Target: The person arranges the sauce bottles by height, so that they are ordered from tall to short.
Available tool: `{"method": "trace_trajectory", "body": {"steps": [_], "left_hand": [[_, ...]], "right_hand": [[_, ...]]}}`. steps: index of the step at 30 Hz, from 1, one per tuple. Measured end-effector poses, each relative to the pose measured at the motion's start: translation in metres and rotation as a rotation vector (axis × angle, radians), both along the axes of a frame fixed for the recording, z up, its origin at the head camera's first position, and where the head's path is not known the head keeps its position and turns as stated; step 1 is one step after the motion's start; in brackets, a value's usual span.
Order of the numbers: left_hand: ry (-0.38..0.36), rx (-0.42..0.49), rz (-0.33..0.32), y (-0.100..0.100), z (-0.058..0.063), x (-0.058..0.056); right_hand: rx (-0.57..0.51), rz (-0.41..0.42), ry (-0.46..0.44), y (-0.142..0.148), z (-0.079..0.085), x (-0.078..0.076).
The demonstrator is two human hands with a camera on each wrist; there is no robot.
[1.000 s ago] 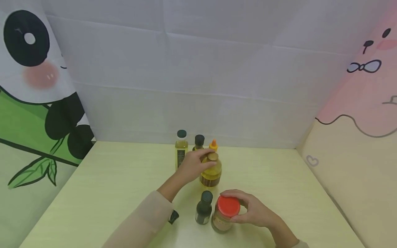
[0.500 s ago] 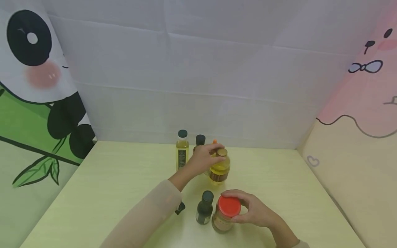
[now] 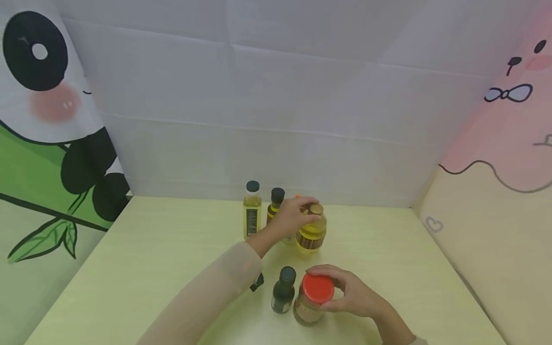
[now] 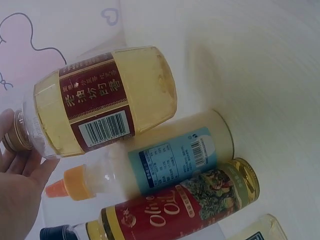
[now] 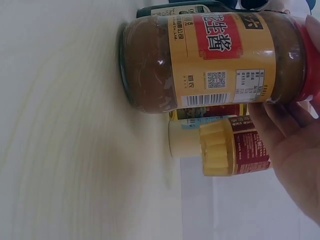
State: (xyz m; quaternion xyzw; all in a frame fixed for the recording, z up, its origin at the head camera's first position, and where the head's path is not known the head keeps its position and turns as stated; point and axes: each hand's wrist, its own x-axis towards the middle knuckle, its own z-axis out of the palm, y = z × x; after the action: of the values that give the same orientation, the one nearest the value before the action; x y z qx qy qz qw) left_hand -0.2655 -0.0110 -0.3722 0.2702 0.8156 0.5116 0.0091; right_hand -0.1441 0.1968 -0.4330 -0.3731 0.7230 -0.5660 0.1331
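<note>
Now, oil jug (image 3: 311, 237): held up off the table (image 3: 185, 249), on the far side.
Left hand (image 3: 293, 218): nearly closed, thumb and fingers bent round the jug's gold cap (image 3: 316, 209).
Jar (image 3: 307, 307): near side, standing on the table, well apart from the jug.
Right hand (image 3: 351, 297): spread wide, gripping the jar's red lid (image 3: 318, 288) from the right.
Dark bottle (image 3: 282, 291): just left of the jar.
Squeeze bottle (image 4: 155, 165): left of the jug, partly behind the left hand.
Olive oil (image 4: 172, 207): next one left.
Tall bottle (image 3: 252, 215): farthest left.
Wall (image 3: 267, 96): white, at the far edge.
</note>
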Motion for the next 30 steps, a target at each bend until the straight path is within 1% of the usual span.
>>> {"method": "trace_trajectory", "body": {"steps": [2, 6, 10, 12, 16, 20, 23, 26, 30], "left_hand": [[0.013, -0.011, -0.014, 0.005, -0.003, -0.003], [0.031, -0.030, -0.017, 0.012, -0.012, -0.010], [0.050, -0.014, 0.002, 0.017, -0.019, -0.013], [0.047, -0.013, 0.010, 0.020, -0.022, -0.014], [0.029, -0.048, 0.030, 0.024, -0.028, -0.015], [0.048, -0.077, 0.056, 0.027, -0.034, -0.017], [0.073, -0.086, 0.066, 0.028, -0.036, -0.018], [0.082, -0.086, 0.072, 0.031, -0.036, -0.019], [0.118, -0.105, 0.086, 0.037, -0.039, -0.022]], "right_hand": [[0.007, -0.007, -0.009, 0.001, 0.000, 0.000], [0.018, -0.018, -0.043, 0.001, 0.000, 0.001], [0.021, -0.022, -0.061, 0.000, 0.000, 0.001], [0.019, -0.020, -0.054, 0.000, -0.001, 0.001], [0.013, -0.014, -0.035, -0.001, -0.001, 0.000], [0.012, -0.005, -0.038, -0.001, -0.001, -0.001], [0.019, -0.009, -0.041, -0.001, 0.000, -0.001], [0.025, -0.017, -0.046, -0.001, 0.001, 0.000], [0.027, -0.021, -0.057, -0.001, 0.002, 0.000]]}}
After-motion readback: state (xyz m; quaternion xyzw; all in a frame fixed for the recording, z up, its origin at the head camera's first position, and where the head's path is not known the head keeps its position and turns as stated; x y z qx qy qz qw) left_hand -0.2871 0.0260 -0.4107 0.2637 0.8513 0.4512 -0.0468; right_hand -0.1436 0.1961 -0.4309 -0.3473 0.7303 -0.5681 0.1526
